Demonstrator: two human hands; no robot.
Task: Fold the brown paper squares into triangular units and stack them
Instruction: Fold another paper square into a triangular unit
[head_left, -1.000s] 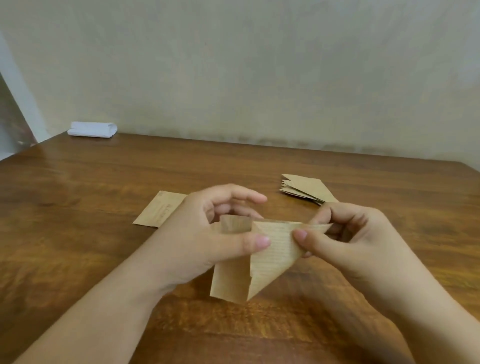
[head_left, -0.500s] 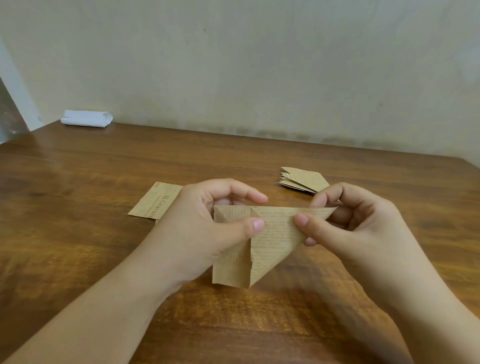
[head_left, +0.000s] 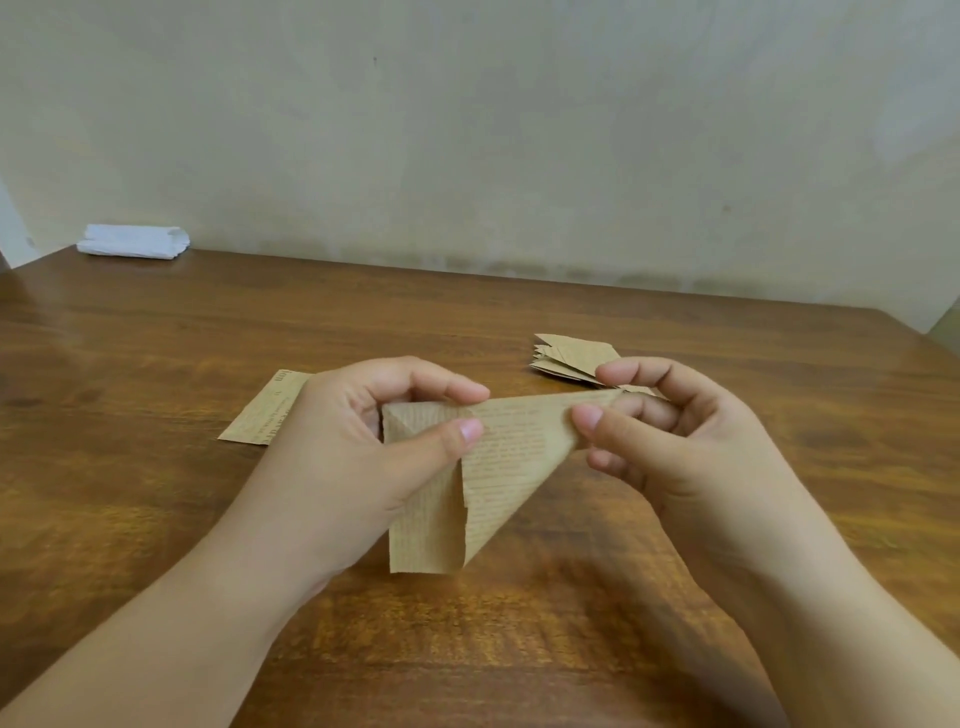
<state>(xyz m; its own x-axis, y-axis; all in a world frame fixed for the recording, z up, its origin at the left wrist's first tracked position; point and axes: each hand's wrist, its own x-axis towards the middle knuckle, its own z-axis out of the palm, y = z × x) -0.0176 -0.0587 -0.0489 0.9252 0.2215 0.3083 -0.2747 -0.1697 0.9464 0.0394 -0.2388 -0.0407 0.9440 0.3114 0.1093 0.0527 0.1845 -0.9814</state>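
A brown printed paper piece (head_left: 498, 467), partly folded with one flap turned down into a triangle, hangs in the air above the wooden table (head_left: 156, 364). My left hand (head_left: 363, 452) pinches its upper left part between thumb and forefinger. My right hand (head_left: 675, 441) pinches its upper right corner. A stack of folded triangular units (head_left: 566, 358) lies on the table behind my right hand, partly hidden by its fingers. More flat brown paper (head_left: 265, 421) lies on the table behind my left hand, partly hidden by it.
A white folded cloth or tissue pack (head_left: 132, 241) sits at the far left corner of the table against the pale wall (head_left: 519, 130). The table's right corner shows at the far right.
The paper's right flap has been drawn flatter and its top edge stretched wider between both hands. The hands sit slightly further apart.
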